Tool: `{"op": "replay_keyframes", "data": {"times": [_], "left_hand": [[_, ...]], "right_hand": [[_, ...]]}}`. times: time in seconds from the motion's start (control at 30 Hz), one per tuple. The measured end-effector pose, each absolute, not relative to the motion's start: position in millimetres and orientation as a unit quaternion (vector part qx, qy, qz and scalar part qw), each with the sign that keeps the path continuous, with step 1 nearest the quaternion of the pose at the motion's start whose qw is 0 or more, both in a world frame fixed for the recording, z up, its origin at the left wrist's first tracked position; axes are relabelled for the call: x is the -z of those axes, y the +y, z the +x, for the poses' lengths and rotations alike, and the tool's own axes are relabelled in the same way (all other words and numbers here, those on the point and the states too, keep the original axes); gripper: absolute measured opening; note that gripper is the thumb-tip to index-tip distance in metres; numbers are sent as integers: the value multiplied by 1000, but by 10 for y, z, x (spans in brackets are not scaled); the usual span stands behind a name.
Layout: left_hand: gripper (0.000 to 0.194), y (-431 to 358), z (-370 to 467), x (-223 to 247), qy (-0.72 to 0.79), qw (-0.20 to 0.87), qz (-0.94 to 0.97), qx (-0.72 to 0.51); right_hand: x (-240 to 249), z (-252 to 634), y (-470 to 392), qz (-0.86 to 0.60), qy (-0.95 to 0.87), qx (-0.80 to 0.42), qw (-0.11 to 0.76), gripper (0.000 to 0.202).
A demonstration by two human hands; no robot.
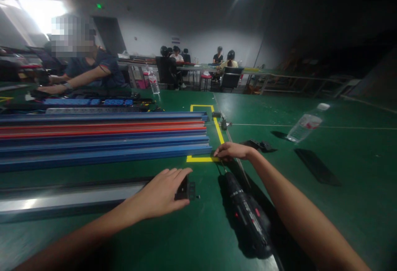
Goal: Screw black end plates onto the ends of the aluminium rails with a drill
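Note:
My left hand [166, 190] is wrapped round the near end of a long dark channel with a shiny metal face [102, 195]. Its thumb and fingers sit either side of a black end piece [191, 190]. Past the ends of the blue rails, my right hand [231, 151] reaches down to the table with its fingertips drawn together; whatever may be in them is too small to see. Just below that hand lies a black power drill [249, 217], its bit pointing toward the fingers.
Blue rails [155, 153] and a red rail [155, 128] lie side by side near yellow tape [203, 159]. Black parts [260, 145], a dark phone-like slab [316, 166] and a tilted-looking water bottle [305, 126] are on the right. Another person [93, 72] works at the left.

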State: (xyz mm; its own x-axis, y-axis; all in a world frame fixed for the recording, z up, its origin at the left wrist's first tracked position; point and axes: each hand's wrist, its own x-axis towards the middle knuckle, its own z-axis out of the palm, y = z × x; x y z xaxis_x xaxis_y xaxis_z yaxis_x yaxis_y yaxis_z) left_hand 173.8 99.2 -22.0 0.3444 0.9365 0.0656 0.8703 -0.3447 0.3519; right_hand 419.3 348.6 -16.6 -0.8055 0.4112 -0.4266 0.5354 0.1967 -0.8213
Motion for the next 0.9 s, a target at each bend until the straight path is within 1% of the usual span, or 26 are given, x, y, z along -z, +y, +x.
{"op": "replay_keyframes", "data": {"times": [0.07, 0.17, 0.37, 0.57, 0.9], "left_hand": [[73, 993, 1745, 211, 551, 129, 815, -128], [64, 997, 1757, 187, 546, 123, 820, -120], [55, 1006, 1766, 173, 544, 98, 827, -103], [52, 1015, 1773, 192, 539, 77, 832, -104], [56, 1022, 1757, 244, 534, 77, 832, -127]], "right_hand": [[148, 4186, 3471, 306, 776, 547, 64, 32], [124, 4176, 3459, 303, 784, 538, 69, 32], [118, 4199, 3487, 294, 790, 533, 72, 38], [63, 4211, 3459, 309, 798, 512, 74, 43], [-46, 4243, 3410, 342, 826, 440, 85, 49]]}}
